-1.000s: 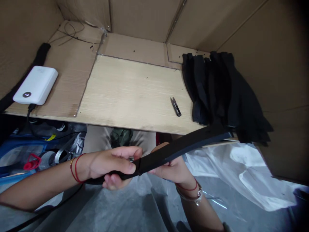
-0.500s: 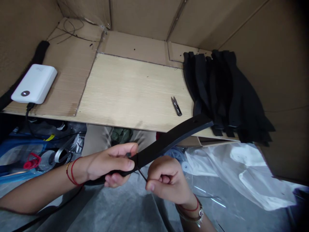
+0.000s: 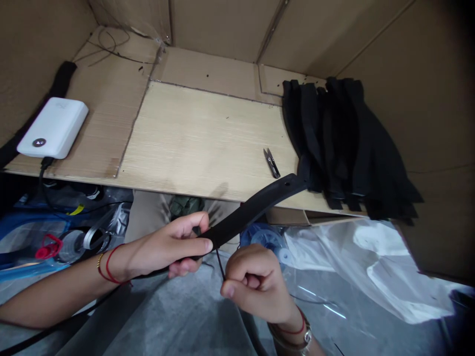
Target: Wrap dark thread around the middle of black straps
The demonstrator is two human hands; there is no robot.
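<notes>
Holding one black strap (image 3: 252,211) out in front of the body, the person has it clear of the pile of black straps (image 3: 352,143), just below and to the left of that pile's lower edge. The left hand (image 3: 168,244) is closed firmly around the near end, fingers curled under and thumb over the top, while the far end rises free towards the pile, curving gently, with a small hole (image 3: 288,183) showing close to its tip. The right hand (image 3: 256,286) makes a tight little fist, thumb against curled fingers, narrowly pinching a thin dark thread (image 3: 220,264) that drops from beneath the strap; whether it is tied on, I can't tell from here. So it's one strap in hand and many more lying overlapped in the pile, and how many are finished can't be judged. Left of the pile, thread snips (image 3: 272,163) sit just beside it on a pale wooden board (image 3: 200,138), no hand on them, and a white power bank (image 3: 52,127) lies well away to the left.
</notes>
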